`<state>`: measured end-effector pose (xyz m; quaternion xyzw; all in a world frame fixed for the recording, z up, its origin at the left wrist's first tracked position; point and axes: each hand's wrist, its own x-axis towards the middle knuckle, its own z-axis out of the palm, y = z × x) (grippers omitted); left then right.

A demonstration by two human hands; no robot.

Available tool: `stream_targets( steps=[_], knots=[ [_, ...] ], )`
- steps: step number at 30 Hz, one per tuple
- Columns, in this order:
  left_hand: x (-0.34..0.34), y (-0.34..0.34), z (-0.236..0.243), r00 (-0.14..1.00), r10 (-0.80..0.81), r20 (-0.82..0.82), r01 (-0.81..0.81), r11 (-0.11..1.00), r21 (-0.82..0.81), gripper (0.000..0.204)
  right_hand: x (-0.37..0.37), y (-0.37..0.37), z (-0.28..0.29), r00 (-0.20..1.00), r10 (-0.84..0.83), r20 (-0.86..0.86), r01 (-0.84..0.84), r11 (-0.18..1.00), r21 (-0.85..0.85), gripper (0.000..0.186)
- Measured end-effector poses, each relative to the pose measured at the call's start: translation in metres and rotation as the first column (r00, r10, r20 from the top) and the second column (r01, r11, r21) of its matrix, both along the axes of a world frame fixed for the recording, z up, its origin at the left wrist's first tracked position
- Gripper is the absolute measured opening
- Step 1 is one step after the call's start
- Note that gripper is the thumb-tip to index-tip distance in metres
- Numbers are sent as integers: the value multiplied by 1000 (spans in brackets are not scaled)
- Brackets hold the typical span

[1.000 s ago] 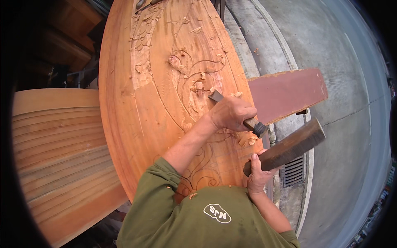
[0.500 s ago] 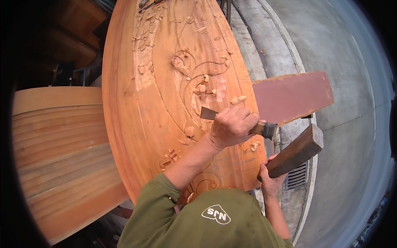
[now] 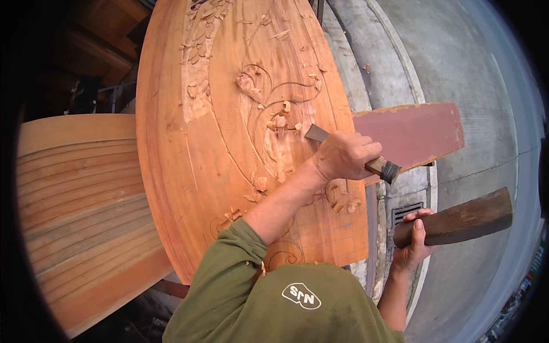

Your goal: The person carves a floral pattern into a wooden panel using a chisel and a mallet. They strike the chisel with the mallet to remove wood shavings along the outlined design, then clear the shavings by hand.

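My left hand (image 3: pixel 347 155) is wrapped round the handle of a wood chisel (image 3: pixel 317 133). Its flat metal blade points up and left, close over the carved wooden panel (image 3: pixel 166 143). Dark wrapping covers the butt of the handle, which sticks out toward the right. Out past the panel's right edge, my right hand (image 3: pixel 413 240) grips a dark wooden mallet (image 3: pixel 469 220) by its narrower end, the thick end pointing right, apart from the chisel. Curving scroll lines and shallow cuts mark the panel. Curled wood shavings (image 3: pixel 279 121) lie near the blade.
A reddish-brown board (image 3: pixel 412 131) juts out from under the panel on the right. To the left stands a grooved wooden piece (image 3: pixel 86 200). A drain grate (image 3: pixel 407 214) is set in the concrete floor (image 3: pixel 474 274). Part of a tool (image 3: pixel 197 4) shows at the panel's top.
My left hand has shifted the chisel right and slightly up across the panel. The mallet has swung right and down, away from the chisel. A pale shaving near the right edge is gone.
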<state>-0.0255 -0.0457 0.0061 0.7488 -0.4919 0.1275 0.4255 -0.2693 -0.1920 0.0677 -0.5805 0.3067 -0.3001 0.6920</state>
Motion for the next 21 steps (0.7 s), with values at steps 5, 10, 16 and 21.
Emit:
stream_targets(
  steps=[5,10,16,21],
  knots=[
    [7,7,-2,998,65,8,-65,997,32,39,20,29,-50,897,187,-401,-334,880,-337,98],
    [10,7,-2,998,57,16,-58,998,18,38,24,20,-32,986,-47,-161,29,993,-112,65],
    [0,1,-7,998,61,9,-61,998,-14,36,29,2,-13,999,-48,25,49,999,-7,42],
    [4,-4,2,995,97,-1,-97,992,-75,36,22,27,-54,944,106,-312,-196,942,-274,93]
  ],
)
